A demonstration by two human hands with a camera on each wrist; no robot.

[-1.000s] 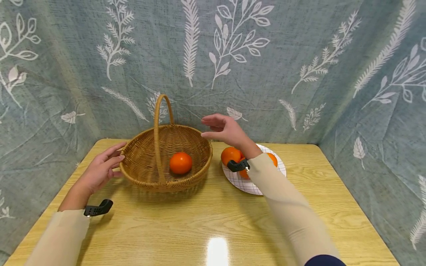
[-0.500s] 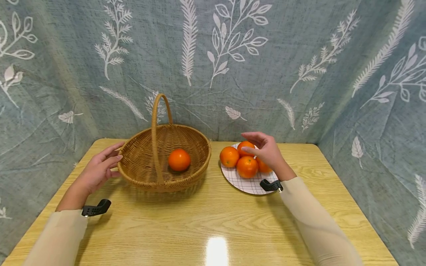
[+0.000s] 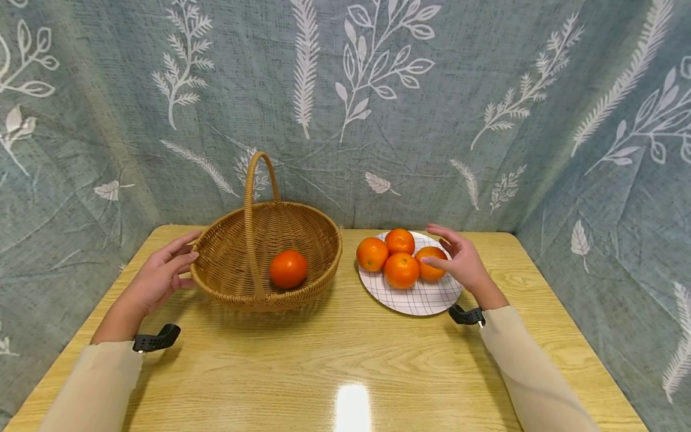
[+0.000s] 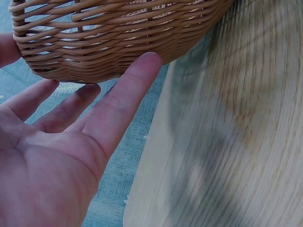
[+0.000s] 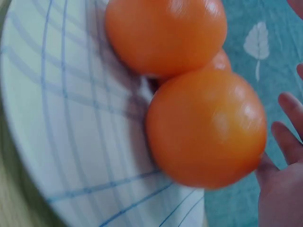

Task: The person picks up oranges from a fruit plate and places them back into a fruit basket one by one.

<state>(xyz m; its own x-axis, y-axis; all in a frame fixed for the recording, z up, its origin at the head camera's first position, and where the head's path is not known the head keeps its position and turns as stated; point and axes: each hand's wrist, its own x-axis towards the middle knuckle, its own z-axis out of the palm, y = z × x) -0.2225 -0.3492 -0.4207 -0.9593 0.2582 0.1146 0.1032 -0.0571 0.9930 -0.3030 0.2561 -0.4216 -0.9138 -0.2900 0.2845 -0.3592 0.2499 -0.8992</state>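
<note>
A brown wicker basket (image 3: 318,240) with a tall hoop handle stands on the left of the table, with one orange (image 3: 288,269) inside. My left hand (image 3: 159,279) touches the basket's left rim. In the left wrist view its thumb (image 4: 125,97) lies straight against the woven side. On the right, a round white plate (image 3: 388,300) with a dark grid pattern bears several oranges. My right hand (image 3: 459,261) is at the plate's right side, fingers spread around the rightmost orange (image 3: 432,264); the thumb is in front of that orange. Whether it makes contact I cannot tell.
The light wood tabletop (image 3: 302,360) extends in front of the basket and plate. Behind and at both sides hangs a grey-blue curtain (image 3: 335,162) with white leaf prints. A strip of table separates basket and plate.
My right hand has moved from beside the basket's right rim across to the rightmost orange on the plate. The orange in the basket has rolled slightly toward the front. My left hand stays put.
</note>
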